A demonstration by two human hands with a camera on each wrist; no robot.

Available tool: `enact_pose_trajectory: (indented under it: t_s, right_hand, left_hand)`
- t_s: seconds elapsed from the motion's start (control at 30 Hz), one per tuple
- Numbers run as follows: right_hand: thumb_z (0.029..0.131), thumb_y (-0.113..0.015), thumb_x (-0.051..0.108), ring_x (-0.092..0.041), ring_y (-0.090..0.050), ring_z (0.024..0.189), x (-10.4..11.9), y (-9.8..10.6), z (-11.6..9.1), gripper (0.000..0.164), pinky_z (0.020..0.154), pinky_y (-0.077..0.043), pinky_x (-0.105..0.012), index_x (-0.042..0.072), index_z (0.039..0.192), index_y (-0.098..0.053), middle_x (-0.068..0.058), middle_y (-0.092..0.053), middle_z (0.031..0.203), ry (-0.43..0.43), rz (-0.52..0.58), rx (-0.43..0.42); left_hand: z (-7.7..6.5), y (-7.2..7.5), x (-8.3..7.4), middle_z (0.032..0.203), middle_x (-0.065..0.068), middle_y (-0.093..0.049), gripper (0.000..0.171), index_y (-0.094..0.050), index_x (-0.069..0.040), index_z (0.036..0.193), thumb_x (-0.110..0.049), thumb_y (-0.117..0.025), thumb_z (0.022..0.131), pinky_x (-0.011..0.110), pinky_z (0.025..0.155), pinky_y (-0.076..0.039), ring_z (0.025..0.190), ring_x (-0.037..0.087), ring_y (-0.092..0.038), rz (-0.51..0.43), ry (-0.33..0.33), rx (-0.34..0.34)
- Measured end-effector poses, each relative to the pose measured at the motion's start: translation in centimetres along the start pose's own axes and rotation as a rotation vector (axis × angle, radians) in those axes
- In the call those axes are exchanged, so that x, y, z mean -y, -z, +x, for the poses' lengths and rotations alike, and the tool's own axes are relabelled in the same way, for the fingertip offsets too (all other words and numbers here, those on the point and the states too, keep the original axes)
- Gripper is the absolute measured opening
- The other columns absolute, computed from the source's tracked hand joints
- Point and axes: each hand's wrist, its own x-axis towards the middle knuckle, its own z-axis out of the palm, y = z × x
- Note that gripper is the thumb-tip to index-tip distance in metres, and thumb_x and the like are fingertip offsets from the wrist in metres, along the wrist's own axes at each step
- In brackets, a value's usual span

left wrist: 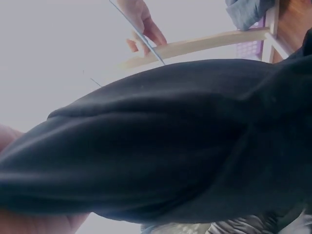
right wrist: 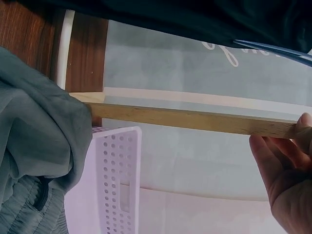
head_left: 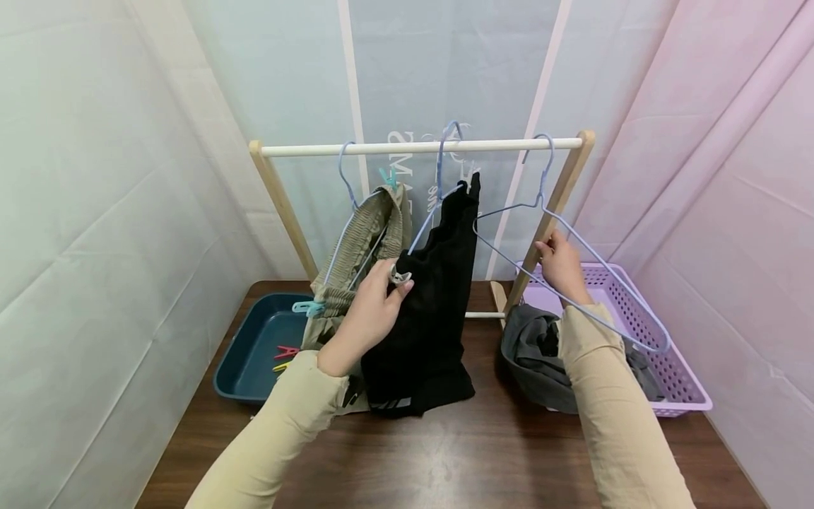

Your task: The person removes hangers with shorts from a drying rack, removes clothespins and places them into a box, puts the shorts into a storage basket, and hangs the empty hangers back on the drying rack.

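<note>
Head view: my left fingers seem to pinch a white clip on the black garment, its waist running away rightward; my right fingers hold the rack post.

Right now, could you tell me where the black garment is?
In the head view, the black garment hangs near the centre on a blue hanger, right of the olive garment, with the left hand at its top.
</note>
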Motion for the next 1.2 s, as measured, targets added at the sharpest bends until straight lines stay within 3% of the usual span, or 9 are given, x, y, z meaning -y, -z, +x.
enact_pose_trajectory:
  t_s: [0.33, 0.5, 0.63, 0.77, 0.93, 1.0, 1.07, 1.17, 1.2]
  right_hand:
    - [0.103, -0.037, 0.014, -0.046, -0.057, 0.112, -0.1, 0.2, 0.2, 0.031, 0.096, -0.048, -0.053, -0.010, 0.123, -0.043, -0.035, -0.051, 0.130, -0.010, 0.069, 0.008]
    - [0.103, -0.038, 0.014, -0.044, -0.056, 0.114, -0.2, 0.4, 0.1, 0.035, 0.098, -0.047, -0.051, -0.009, 0.129, -0.043, -0.035, -0.051, 0.131, -0.006, 0.134, 0.019]
    - [0.103, -0.040, 0.016, -0.038, -0.057, 0.110, -0.4, 0.6, 0.0, 0.036, 0.086, -0.051, -0.028, -0.009, 0.129, -0.045, -0.034, -0.054, 0.127, 0.017, 0.113, 0.025]
    - [0.103, -0.040, 0.020, -0.036, -0.056, 0.109, -0.6, 0.8, -0.2, 0.039, 0.074, -0.038, -0.010, -0.008, 0.130, -0.047, -0.034, -0.055, 0.126, 0.018, 0.099, 0.037]
    - [0.102, -0.043, 0.022, -0.001, -0.058, 0.081, -1.5, 1.0, -0.4, 0.041, 0.066, -0.039, -0.004, -0.010, 0.128, -0.050, -0.034, -0.057, 0.123, 0.035, 0.081, 0.028]
    - [0.103, -0.042, 0.022, 0.003, -0.056, 0.080, -2.1, 1.1, -0.5, 0.043, 0.071, -0.046, -0.008, -0.011, 0.129, -0.049, -0.034, -0.056, 0.124, 0.026, 0.083, 0.037]
    - [0.103, -0.040, 0.024, -0.012, -0.063, 0.093, -2.9, 1.4, -0.7, 0.047, 0.083, -0.052, -0.020, -0.010, 0.134, -0.045, -0.034, -0.053, 0.129, -0.018, 0.107, 0.053]
    - [0.103, -0.040, 0.029, -0.028, -0.061, 0.108, -4.6, 2.2, -1.1, 0.049, 0.091, -0.051, -0.031, -0.007, 0.136, -0.045, -0.029, -0.055, 0.129, -0.088, 0.150, 0.046]
    - [0.102, -0.041, 0.028, -0.023, -0.064, 0.102, -5.1, 2.5, -1.3, 0.047, 0.088, -0.052, -0.028, -0.007, 0.134, -0.048, -0.025, -0.061, 0.122, -0.099, 0.146, 0.019]
  left_hand:
    - [-2.2, 0.3, 0.6, 0.127, 0.014, -0.052, 0.036, -0.050, -0.004, 0.132, -0.015, -0.054, 0.098, 0.047, 0.099, -0.046, 0.120, 0.028, -0.052, -0.013, -0.047, -0.056]
    - [-3.6, 0.7, 1.2, 0.121, 0.012, -0.055, 0.029, -0.055, -0.005, 0.124, -0.012, -0.057, 0.096, 0.041, 0.086, -0.049, 0.107, 0.024, -0.057, 0.027, -0.098, -0.087]
    - [-4.6, 1.2, 1.3, 0.112, 0.010, -0.057, 0.022, -0.058, -0.005, 0.115, -0.011, -0.060, 0.094, 0.035, 0.075, -0.043, 0.088, 0.019, -0.053, 0.034, -0.120, -0.097]
    - [-5.5, 1.5, 1.5, 0.106, 0.008, -0.057, 0.019, -0.058, -0.006, 0.111, -0.011, -0.061, 0.093, 0.031, 0.073, -0.040, 0.083, 0.016, -0.049, 0.043, -0.124, -0.083]
    - [-6.3, 1.2, 1.9, 0.102, 0.008, -0.059, 0.022, -0.059, -0.003, 0.114, -0.009, -0.061, 0.093, 0.027, 0.069, -0.039, 0.077, 0.014, -0.047, 0.060, -0.119, -0.068]
    - [-6.5, 1.1, 2.1, 0.104, 0.009, -0.061, 0.028, -0.058, 0.000, 0.119, -0.008, -0.061, 0.093, 0.027, 0.068, -0.039, 0.075, 0.014, -0.047, 0.059, -0.100, -0.058]
    - [-6.8, 0.9, 2.4, 0.108, 0.011, -0.062, 0.035, -0.055, 0.002, 0.126, -0.008, -0.061, 0.093, 0.027, 0.068, -0.040, 0.076, 0.014, -0.049, 0.056, -0.071, -0.045]
    - [-7.2, 0.6, 2.7, 0.113, 0.014, -0.062, 0.040, -0.052, 0.004, 0.130, -0.005, -0.061, 0.092, 0.027, 0.069, -0.040, 0.082, 0.014, -0.053, 0.056, -0.060, -0.035]
    - [-7.3, 0.5, 2.8, 0.113, 0.014, -0.062, 0.040, -0.052, 0.003, 0.131, -0.004, -0.060, 0.092, 0.027, 0.069, -0.040, 0.081, 0.014, -0.052, 0.051, -0.058, -0.032]
